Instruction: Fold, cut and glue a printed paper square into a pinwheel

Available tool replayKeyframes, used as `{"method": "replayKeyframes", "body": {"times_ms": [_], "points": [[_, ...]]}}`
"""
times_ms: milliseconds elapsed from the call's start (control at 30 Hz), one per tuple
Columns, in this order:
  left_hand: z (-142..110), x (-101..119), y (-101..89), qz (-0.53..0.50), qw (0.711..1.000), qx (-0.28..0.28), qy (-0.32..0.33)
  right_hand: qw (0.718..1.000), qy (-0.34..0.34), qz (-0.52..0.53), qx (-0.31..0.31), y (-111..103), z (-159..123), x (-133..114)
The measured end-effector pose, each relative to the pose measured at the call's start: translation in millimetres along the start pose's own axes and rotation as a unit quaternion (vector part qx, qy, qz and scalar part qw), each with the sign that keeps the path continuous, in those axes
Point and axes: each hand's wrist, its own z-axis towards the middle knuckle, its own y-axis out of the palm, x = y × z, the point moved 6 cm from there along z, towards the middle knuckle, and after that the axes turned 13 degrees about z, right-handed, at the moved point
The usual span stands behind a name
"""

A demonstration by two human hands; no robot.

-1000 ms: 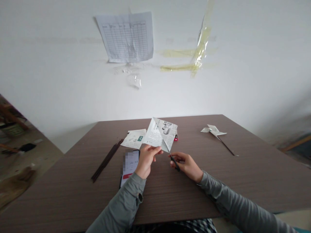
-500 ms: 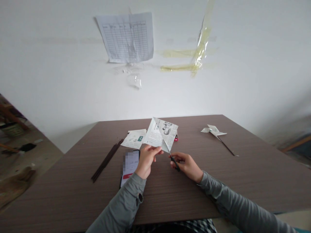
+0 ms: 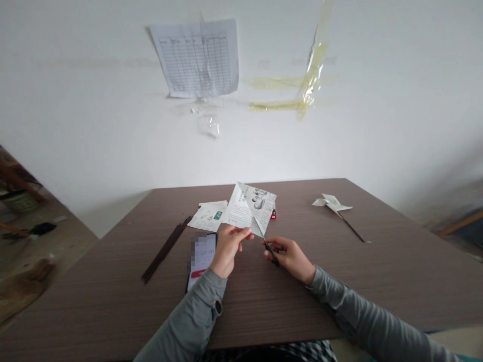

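Over the table (image 3: pixel 113 311), one paper (image 3: pixel 249 208), one scissors (image 3: pixel 272 254)

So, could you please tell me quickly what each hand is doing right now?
Left hand: closed, pinching a printed paper square.
Right hand: closed, holding black-handled scissors.

Bright, flat, even light fills the room, from a source out of view. The white wall (image 3: pixel 94 151) looks pale and slightly washed out. There are no hard shadows, only soft shading beneath the left hand (image 3: pixel 226 251) and right hand (image 3: pixel 290 259) on the counter (image 3: pixel 302 306). The wide lens bends the edges of the view, and the floor (image 3: pixel 53 251) at far left is smeared. A blocky pixelated patch hides part of the phone (image 3: pixel 202 264) screen.
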Motion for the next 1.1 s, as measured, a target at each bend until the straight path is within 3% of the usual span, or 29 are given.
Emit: {"method": "replayKeyframes", "body": {"times_ms": [833,1100], "points": [[1.2,-3.0,4.6,0.005,1.000,-0.022,0.012,0.998,-0.049,0.009,0.025,-3.0,-0.6,-5.9],[1.4,-5.2,4.6,0.004,1.000,-0.021,0.019,0.999,-0.036,0.007,0.019,-1.0,-2.3,-7.5]]}}
